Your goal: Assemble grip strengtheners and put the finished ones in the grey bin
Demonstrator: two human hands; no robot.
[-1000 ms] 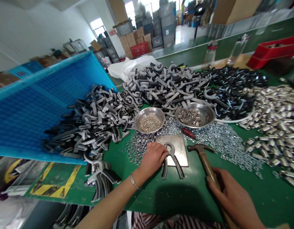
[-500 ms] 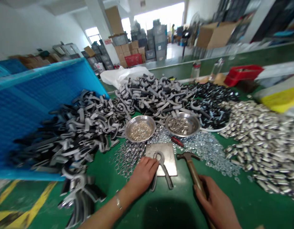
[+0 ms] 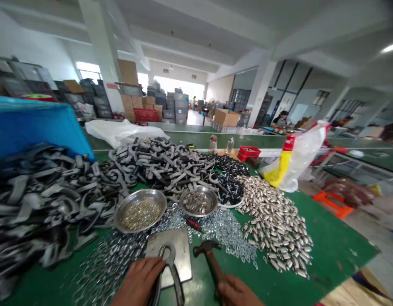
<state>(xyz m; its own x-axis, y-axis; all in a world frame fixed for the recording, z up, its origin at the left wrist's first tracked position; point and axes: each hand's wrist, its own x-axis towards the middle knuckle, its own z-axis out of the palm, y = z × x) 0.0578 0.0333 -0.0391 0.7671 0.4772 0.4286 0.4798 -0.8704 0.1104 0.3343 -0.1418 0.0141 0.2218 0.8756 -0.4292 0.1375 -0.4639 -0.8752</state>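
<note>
My left hand is closed around one leg of a grey plier-shaped tool with a rounded, hooked head. The tool's head rests over a flat metal plate, and its two legs spread toward me. My right hand grips the wooden handle of a claw hammer, whose head lies just right of the plate, low over the table. Behind the plate are a steel bowl of small brass-coloured pieces and a second steel bowl of small metal pins. A red-handled tool lies between plate and bowls.
Loose metal rings spread around the plate. Grey and black tool parts heap up behind and leftward, beside a blue crate. Silver cylinders cover the right, near a white-and-yellow sack. A person sits far off.
The camera view has tilted up and swung right, so the hands and plate appear lower and farther left. Both hands keep their hold on the plier-shaped tool and the hammer.
</note>
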